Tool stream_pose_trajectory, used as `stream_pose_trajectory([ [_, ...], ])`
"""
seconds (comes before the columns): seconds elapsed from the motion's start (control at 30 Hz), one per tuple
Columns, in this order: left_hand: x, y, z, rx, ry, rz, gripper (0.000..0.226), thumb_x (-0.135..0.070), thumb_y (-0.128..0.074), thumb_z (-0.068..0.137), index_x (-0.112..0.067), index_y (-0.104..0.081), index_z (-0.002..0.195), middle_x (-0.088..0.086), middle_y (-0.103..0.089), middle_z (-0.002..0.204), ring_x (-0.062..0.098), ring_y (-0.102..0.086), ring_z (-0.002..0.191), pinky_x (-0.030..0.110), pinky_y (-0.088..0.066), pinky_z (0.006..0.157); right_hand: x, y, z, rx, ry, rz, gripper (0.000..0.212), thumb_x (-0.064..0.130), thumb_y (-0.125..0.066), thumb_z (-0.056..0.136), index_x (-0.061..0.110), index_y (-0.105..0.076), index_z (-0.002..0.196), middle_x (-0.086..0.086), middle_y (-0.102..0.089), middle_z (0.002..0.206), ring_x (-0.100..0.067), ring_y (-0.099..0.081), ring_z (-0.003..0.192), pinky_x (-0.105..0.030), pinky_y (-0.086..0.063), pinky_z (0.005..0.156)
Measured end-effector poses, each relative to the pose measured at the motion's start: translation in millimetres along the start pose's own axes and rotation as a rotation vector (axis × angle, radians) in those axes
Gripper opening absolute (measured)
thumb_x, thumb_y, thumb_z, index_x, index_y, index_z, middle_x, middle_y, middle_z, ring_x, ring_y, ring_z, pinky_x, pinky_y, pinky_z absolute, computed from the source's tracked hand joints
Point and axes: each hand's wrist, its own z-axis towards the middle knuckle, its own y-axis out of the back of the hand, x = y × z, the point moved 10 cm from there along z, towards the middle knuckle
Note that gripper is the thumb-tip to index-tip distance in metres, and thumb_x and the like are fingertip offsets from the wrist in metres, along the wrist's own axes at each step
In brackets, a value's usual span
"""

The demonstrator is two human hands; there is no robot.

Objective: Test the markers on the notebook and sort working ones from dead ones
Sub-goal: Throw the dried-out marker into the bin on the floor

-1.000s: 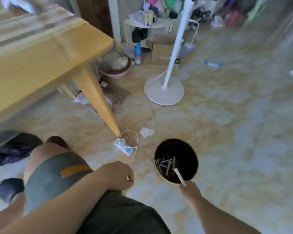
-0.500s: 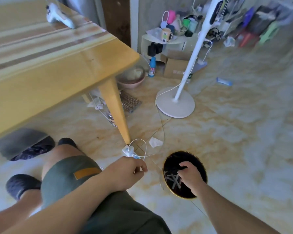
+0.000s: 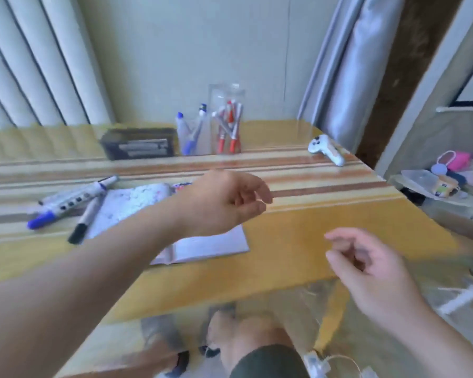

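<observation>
An open notebook [image 3: 137,203] lies on the yellow striped table [image 3: 298,236], partly hidden under my left forearm. Several markers lie at its left: a blue-capped one [image 3: 43,220], a black-capped one [image 3: 84,221] and a white one [image 3: 93,186]. At the back stand a clear cup of blue markers [image 3: 191,135] and a taller clear jar of red markers [image 3: 228,126]. My left hand [image 3: 227,200] hovers over the notebook's right side, fingers loosely curled, holding nothing. My right hand [image 3: 363,266] hangs off the table's near right edge, fingers relaxed and holding nothing.
A dark box [image 3: 138,143] sits at the back left of the cups. A white game controller [image 3: 327,148] lies near the table's far right corner. A cluttered low shelf [image 3: 448,181] stands to the right. My knee [image 3: 251,339] and a power strip [image 3: 316,365] show below the table edge.
The view swung up from the floor bin to the tabletop. My right hand let go of the white marker into the bin and rose, holding nothing. My left hand lifted from my knee to above the notebook.
</observation>
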Motion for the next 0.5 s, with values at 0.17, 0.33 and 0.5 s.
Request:
stream_pose_trajectory([
  [0.17,123,25,-11,0.065,0.151,0.382,0.017,-0.042,-0.063,0.093,-0.035,-0.071,0.107,-0.011,-0.067,0.084,0.016,-0.064,0.081,0.028,-0.047,0.072,95,-109,101,0.173,0.277,-0.034,0.026,0.017,-0.070,0.089,0.037,-0.068,0.104,0.007,-0.063,0.078,-0.018,-0.058,0.065,-0.023,-0.045,0.062],
  [0.33,153,25,-29,-0.141,0.082,0.302,0.012,-0.042,-0.058,0.088,-0.031,-0.055,0.087,-0.001,-0.068,0.081,0.026,-0.063,0.078,0.034,-0.046,0.066,117,-230,166,0.362,0.323,-0.236,0.023,0.017,-0.068,0.090,0.036,-0.068,0.103,0.013,-0.063,0.079,-0.005,-0.053,0.061,-0.021,-0.042,0.063],
  [0.5,160,27,-26,-0.184,0.018,0.229,0.028,-0.048,-0.060,0.086,-0.023,-0.055,0.074,0.000,-0.064,0.071,0.024,-0.057,0.069,0.032,-0.046,0.062,179,-320,200,0.523,0.432,-0.339,0.013,0.027,-0.067,0.092,0.037,-0.070,0.099,0.012,-0.067,0.082,0.001,-0.054,0.062,-0.023,-0.048,0.065],
])
